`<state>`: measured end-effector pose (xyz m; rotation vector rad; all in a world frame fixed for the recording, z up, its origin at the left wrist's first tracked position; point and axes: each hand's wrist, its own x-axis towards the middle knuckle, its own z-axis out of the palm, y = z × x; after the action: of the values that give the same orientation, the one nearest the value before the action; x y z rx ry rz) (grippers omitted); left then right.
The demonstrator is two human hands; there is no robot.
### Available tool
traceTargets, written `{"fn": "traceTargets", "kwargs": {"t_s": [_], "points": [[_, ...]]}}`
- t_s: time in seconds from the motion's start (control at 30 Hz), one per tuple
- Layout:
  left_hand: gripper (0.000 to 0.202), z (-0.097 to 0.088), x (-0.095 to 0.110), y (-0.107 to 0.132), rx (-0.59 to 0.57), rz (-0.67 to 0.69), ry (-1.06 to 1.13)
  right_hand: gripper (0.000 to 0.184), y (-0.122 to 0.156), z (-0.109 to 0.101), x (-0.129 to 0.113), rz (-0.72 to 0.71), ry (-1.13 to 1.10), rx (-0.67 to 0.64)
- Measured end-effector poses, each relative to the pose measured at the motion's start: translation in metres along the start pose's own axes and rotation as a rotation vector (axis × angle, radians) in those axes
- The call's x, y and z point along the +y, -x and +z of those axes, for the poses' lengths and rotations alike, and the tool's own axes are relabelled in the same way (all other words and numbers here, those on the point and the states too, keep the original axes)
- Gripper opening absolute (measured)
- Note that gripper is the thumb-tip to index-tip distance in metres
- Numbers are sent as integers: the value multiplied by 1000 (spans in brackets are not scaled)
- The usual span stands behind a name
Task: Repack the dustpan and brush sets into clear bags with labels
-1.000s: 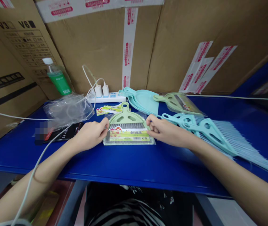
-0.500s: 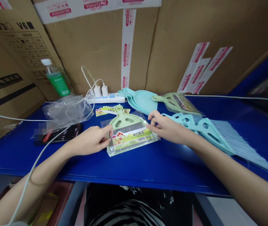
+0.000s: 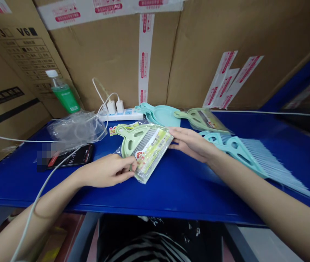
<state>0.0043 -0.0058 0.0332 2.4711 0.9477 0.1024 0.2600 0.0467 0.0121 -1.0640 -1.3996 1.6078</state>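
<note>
A green dustpan-and-brush set in a clear bag is lifted off the blue table and turned, its handle pointing left. My left hand pinches the bag's near left edge. My right hand holds its far right corner with fingers stretched along it. Light blue brushes lie just right of my right hand.
Stacked light blue dustpans and another bagged green set lie behind. Loose clear bags, a phone, a power strip with chargers and cables, and a green bottle are at left. Cardboard boxes wall the back.
The bagged set lay flat with its handle pointing away; both hands have raised it and rotated it anticlockwise, the left hand moving nearer me, the right hand farther back.
</note>
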Motion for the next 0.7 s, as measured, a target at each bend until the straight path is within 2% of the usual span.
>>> {"fn": "traceTargets", "kwargs": {"t_s": [0.13,0.23,0.33,0.43,0.57,0.7], "points": [[10,3,0,0,-1,15,-8,27,2,11,7,12,-129,-90],[12,6,-1,-1,-26,24,7,46,6,23,15,44,-154,-166],[14,9,-2,-2,-22,53,5,66,10,34,23,31,-151,-153],[16,11,-2,-3,-11,76,-20,67,10,38,25,-12,-134,-98],[29,11,-4,-2,57,141,-33,50,8,27,14,-64,-92,-15],[31,11,-6,0,150,191,-81,38,3,-8,-7,-127,-33,213]]}}
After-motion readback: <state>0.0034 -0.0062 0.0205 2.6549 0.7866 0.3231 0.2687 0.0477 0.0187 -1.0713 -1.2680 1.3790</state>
